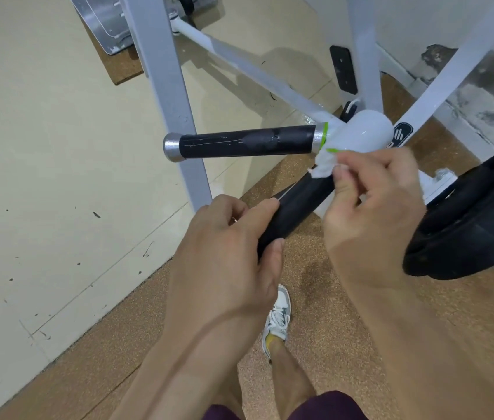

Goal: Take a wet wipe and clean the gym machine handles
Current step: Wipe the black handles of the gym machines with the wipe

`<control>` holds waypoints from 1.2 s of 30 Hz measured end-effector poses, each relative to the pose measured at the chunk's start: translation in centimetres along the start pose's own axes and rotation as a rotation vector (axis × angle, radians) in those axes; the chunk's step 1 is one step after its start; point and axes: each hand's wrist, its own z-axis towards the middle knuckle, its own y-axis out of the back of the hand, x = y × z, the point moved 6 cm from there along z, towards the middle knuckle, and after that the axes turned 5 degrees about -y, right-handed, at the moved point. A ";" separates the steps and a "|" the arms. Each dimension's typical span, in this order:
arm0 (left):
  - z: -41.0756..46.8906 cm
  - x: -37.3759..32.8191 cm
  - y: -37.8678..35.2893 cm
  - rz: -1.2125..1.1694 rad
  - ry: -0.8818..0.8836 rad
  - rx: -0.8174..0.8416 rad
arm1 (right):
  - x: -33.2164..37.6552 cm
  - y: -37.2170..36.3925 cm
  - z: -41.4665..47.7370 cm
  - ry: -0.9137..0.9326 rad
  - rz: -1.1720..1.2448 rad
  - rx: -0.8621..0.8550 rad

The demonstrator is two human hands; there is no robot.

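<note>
Nearest, at six o'clock, a sneaker [277,321] stands on the cork floor [330,344]. Left hand [224,253] is wrapped around the near handle [297,207], steadying it. Right hand [373,213] pinches the wet wipe [324,168] in narrowed fingers [343,177] at the handle's upper end; wiping is apparently underway. Next: stroke downward, shifting the left hand aside. Weight plate [476,219] crowds three o'clock; far handle [245,144] waits at twelve.

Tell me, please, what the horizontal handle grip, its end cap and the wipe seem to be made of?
The grip looks like matte black rubber or foam; a worn, scuffed patch near its middle suggests a soft covering. The end cap seems to be bare metal, silver with a dull shine. The wipe, pinched in the right hand, looks like thin white nonwoven cloth or paper, crumpled with a frayed edge.
</note>
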 end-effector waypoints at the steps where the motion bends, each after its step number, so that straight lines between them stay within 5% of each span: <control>1: 0.1 -0.1 -0.1 -0.002 0.003 0.005 | 0.3 -0.2 -0.9 0.016 0.004 0.010; 14: 3.1 -2.8 0.1 -0.221 -0.135 0.023 | 0.2 0.1 -0.1 0.208 0.047 0.132; 22: 6.5 -3.8 -0.5 -0.243 -0.195 0.121 | -1.2 0.3 -0.8 0.057 0.205 0.154; 31: 9.8 -0.1 -3.0 -0.530 0.221 0.013 | -3.3 0.3 0.9 -0.285 0.423 0.367; 36: 8.6 -1.9 -1.5 -0.356 0.033 -0.048 | -3.2 0.2 0.8 -0.320 0.419 0.288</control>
